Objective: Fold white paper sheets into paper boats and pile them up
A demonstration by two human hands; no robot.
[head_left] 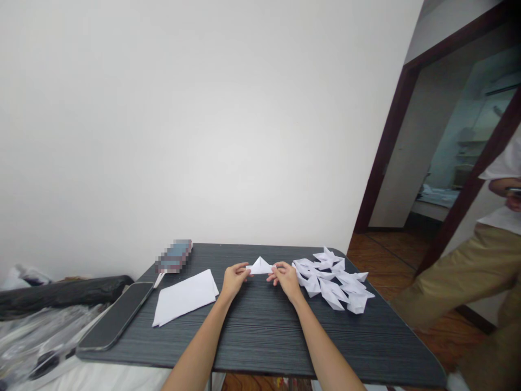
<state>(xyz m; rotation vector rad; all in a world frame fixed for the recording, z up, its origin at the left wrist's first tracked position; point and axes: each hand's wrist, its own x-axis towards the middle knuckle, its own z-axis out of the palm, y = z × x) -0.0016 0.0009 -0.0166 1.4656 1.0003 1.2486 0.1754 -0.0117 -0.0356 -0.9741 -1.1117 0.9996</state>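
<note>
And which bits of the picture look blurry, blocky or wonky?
Head view: square blocks cover the thing at the far left of the table; also in the head view, the doorframe leans, the trousers at the right look soft, and the folded paper shows its peak more clearly.

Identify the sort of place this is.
Probably a room in a home or dormitory, though that is a guess: a small dark table stands before a plain white wall, with a dark door frame and wood-look floor to the right.
</note>
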